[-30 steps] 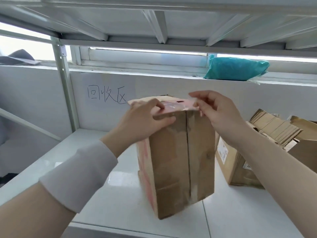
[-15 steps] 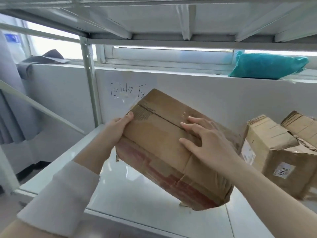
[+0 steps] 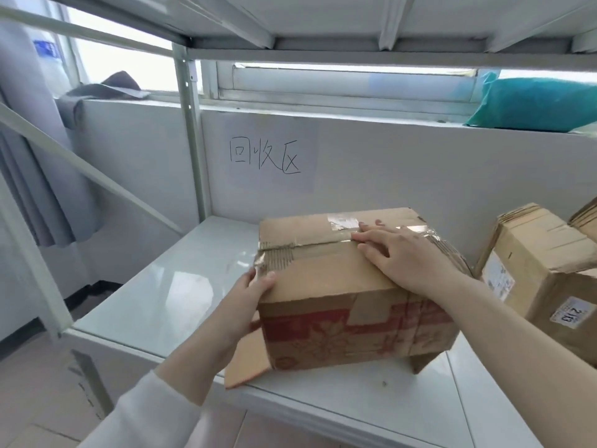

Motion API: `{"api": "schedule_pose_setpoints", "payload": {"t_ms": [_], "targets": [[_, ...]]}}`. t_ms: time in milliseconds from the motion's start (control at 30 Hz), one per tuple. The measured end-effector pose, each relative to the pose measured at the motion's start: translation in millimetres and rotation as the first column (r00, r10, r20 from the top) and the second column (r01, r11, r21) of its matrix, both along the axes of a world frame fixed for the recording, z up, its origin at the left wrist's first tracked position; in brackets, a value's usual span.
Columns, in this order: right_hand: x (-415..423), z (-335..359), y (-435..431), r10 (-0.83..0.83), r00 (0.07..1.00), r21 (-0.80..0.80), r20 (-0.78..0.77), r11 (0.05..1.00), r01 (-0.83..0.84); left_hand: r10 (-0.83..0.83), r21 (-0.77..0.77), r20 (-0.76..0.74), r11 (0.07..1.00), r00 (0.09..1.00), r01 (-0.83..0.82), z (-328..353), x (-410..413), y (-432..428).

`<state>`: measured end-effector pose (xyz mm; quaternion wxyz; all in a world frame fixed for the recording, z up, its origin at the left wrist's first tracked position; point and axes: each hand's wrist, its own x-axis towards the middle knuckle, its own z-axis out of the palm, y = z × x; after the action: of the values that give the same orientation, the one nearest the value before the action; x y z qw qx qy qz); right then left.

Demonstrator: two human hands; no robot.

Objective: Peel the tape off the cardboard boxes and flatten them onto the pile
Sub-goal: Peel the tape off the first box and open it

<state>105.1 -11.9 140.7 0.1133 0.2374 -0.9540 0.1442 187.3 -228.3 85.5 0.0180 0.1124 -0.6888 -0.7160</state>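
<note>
The box (image 3: 323, 281) lies on the shelf (image 3: 161, 302), gripped at its left end by the left hand (image 3: 255, 287); the right hand (image 3: 400, 253) is laid flat, fingers straight, at the seam tape (image 3: 316, 241). A tape edge should be lifted by a nail and peeled low along the seam, with the box braced.

Two arms of one person are shown from the wearer's own viewpoint. The left arm is covered by a long sleeve (image 3: 145, 415) of plain white, soft-looking fabric, whose cuff (image 3: 181, 391) ends partway along the forearm. Beyond it the wrist and left hand (image 3: 256, 287) are left bare. The right forearm (image 3: 517, 350) is seen uncovered up to the picture's edge, and the right hand (image 3: 403, 255) is likewise bare.
</note>
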Motion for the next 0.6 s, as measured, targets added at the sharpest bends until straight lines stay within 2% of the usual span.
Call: {"api": "schedule_pose_setpoints", "payload": {"t_ms": [100,233,333,433,533,600], "targets": [[-1,-2,4,0.028,0.999,0.053,0.036,0.998,-0.029,0.058,0.017,0.019,0.998,0.998,-0.059,-14,-1,-4],[-3,-4,1,0.054,0.997,0.099,0.047,0.993,-0.058,0.349,0.027,-0.194,0.936,0.917,-0.350,-25,-15,-14],[-2,-8,-4,0.056,0.998,0.127,0.029,0.990,-0.059,0.445,-0.127,-0.385,0.842,0.809,-0.524,-22,-22,-11],[0,-7,-5,0.051,0.999,0.141,0.013,0.989,-0.052,0.375,-0.321,-0.596,0.699,0.710,-0.638,-16,-28,-9],[2,-9,-8,0.040,0.999,0.148,0.015,0.988,-0.042,0.245,-0.366,-0.708,0.674,0.662,-0.641,-7,-33,-3],[4,-15,-17,0.054,0.999,0.192,0.001,0.980,-0.053,0.102,-0.435,-0.768,0.641,0.632,-0.632,4,-37,12]]}}
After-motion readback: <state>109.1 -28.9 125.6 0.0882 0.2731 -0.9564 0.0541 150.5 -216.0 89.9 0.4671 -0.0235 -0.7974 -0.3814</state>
